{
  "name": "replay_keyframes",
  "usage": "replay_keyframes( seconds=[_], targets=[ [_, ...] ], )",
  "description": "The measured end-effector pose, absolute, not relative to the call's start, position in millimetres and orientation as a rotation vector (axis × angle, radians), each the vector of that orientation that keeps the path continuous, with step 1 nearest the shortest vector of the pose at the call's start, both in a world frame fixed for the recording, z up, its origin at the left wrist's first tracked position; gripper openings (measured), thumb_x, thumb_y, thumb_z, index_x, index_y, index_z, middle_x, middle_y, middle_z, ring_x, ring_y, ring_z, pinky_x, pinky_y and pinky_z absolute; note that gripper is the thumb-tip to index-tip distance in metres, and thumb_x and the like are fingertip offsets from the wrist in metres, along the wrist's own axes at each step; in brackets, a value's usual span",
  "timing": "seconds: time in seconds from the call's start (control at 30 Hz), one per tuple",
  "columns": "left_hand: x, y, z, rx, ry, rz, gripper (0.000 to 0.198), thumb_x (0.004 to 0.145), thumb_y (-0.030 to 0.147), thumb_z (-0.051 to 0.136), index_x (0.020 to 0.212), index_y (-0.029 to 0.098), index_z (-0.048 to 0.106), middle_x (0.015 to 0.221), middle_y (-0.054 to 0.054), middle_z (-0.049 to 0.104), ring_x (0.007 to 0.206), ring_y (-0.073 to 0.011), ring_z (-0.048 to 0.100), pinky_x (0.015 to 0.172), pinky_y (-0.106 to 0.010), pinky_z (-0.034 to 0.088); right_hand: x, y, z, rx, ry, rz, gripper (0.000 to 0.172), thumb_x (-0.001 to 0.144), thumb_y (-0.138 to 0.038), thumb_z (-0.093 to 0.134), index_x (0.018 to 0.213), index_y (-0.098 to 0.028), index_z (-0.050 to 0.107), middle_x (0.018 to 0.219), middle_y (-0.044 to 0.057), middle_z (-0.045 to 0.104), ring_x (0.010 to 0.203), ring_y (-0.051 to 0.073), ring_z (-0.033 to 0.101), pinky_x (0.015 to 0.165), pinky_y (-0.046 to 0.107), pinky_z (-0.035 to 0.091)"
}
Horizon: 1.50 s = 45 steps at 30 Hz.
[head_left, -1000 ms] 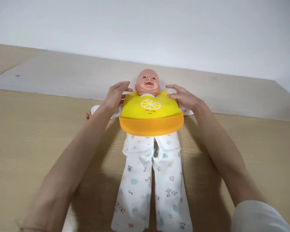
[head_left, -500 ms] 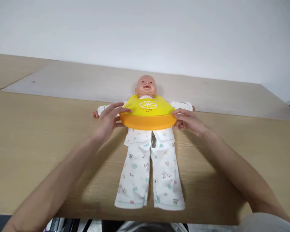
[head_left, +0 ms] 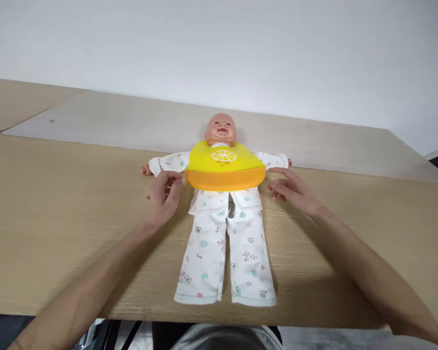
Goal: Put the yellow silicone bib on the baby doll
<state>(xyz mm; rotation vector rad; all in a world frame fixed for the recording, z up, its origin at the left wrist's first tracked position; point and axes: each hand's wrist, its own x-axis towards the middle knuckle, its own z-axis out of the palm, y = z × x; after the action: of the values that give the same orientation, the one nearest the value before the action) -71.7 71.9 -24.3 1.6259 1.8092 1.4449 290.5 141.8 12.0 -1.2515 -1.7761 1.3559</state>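
Bib (head_left: 225, 163) with orange pocket (head_left: 225, 179) lies on doll (head_left: 221, 130).

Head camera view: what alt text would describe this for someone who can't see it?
A baby doll lies on its back on a light wooden table, wearing a yellow and orange bib with a citrus-slice design over white patterned pajamas. The person's left hand and right hand sit at either side of the bib.

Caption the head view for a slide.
Left hand and right hand flank a baby doll in a yellow bib.
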Motion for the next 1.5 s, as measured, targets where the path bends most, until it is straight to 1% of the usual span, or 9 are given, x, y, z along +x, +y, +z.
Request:
replay_keyframes(
  seconds=[0.1,0.27,0.43,0.8,0.93,1.1,1.27,1.4,1.5],
  targets=[
    [-80,79,-33,1.700,1.941,1.295,0.012,0.089,0.025,0.050,0.092,0.017,0.059,0.065,0.000,0.055,0.056,-0.0128,0.047,0.056,-0.028,0.039,313,137,-9,-1.369,-1.769,1.260,0.067,0.079,-0.073,0.070,0.118,-0.019,0.061,0.079,0.006,0.069,0.063,0.015,0.059,0.057,0.028,0.045],
    [-85,88,-37,1.848,2.134,0.768,0.018,0.084,0.027,0.048,0.088,0.019,0.064,0.074,-0.004,0.068,0.067,-0.0192,0.059,0.063,-0.030,0.041,326,142,-35,-1.502,-1.832,1.005,0.063,0.079,-0.081,0.063,0.084,-0.019,0.065,0.069,0.007,0.063,0.057,0.016,0.052,0.056,0.033,0.045],
    [-84,87,-36,2.053,2.196,0.499,0.022,0.085,0.032,0.051,0.092,0.021,0.068,0.080,-0.004,0.073,0.072,-0.0232,0.066,0.062,-0.031,0.038,323,147,-39,-1.434,-2.069,0.650,0.052,0.089,-0.071,0.058,0.080,-0.021,0.068,0.070,0.005,0.065,0.060,0.018,0.054,0.059,0.033,0.043],
    [-86,88,-49,2.150,1.867,0.870,0.027,0.083,0.027,0.054,0.095,0.017,0.076,0.081,-0.002,0.076,0.066,-0.0154,0.064,0.070,-0.028,0.047,328,147,-44,-1.336,-2.275,0.327,0.044,0.094,-0.060,0.052,0.085,-0.020,0.071,0.076,0.007,0.071,0.061,0.019,0.060,0.063,0.032,0.047],
    [-87,90,-54,2.113,1.768,1.028,0.023,0.080,0.026,0.057,0.089,0.016,0.076,0.072,-0.001,0.073,0.059,-0.0120,0.059,0.061,-0.026,0.044,326,146,-43,-1.349,-2.287,0.308,0.047,0.094,-0.061,0.050,0.085,-0.020,0.070,0.075,0.007,0.071,0.062,0.019,0.061,0.063,0.034,0.048],
    [-87,94,-63,2.082,1.593,1.506,0.016,0.073,0.016,0.059,0.081,0.015,0.073,0.060,0.003,0.060,0.051,-0.0086,0.047,0.051,-0.025,0.036,324,142,-42,-1.413,-2.262,0.294,0.044,0.093,-0.063,0.050,0.087,-0.023,0.067,0.083,0.010,0.071,0.070,0.021,0.060,0.073,0.040,0.050],
    [-86,97,-67,2.005,1.570,1.522,0.016,0.072,0.016,0.061,0.081,0.016,0.074,0.060,0.002,0.060,0.051,-0.0091,0.046,0.050,-0.026,0.034,323,140,-41,-1.505,-2.255,0.373,0.037,0.096,-0.060,0.049,0.092,-0.028,0.066,0.090,0.009,0.072,0.076,0.022,0.059,0.082,0.043,0.051],
    [-86,97,-67,1.975,1.569,1.552,0.020,0.069,0.019,0.059,0.080,0.011,0.074,0.057,0.002,0.059,0.048,-0.0065,0.043,0.047,-0.022,0.030,324,141,-42,-1.473,-2.275,0.331,0.033,0.095,-0.055,0.051,0.089,-0.026,0.066,0.085,0.008,0.071,0.073,0.022,0.059,0.078,0.040,0.051],
    [-84,92,-62,1.992,1.635,1.427,0.021,0.074,0.020,0.059,0.084,0.011,0.075,0.061,0.001,0.061,0.052,-0.0074,0.047,0.052,-0.023,0.036,323,142,-42,-1.416,-2.289,0.289,0.029,0.093,-0.046,0.051,0.088,-0.022,0.065,0.079,0.008,0.070,0.067,0.019,0.059,0.072,0.035,0.050]
  ],
)
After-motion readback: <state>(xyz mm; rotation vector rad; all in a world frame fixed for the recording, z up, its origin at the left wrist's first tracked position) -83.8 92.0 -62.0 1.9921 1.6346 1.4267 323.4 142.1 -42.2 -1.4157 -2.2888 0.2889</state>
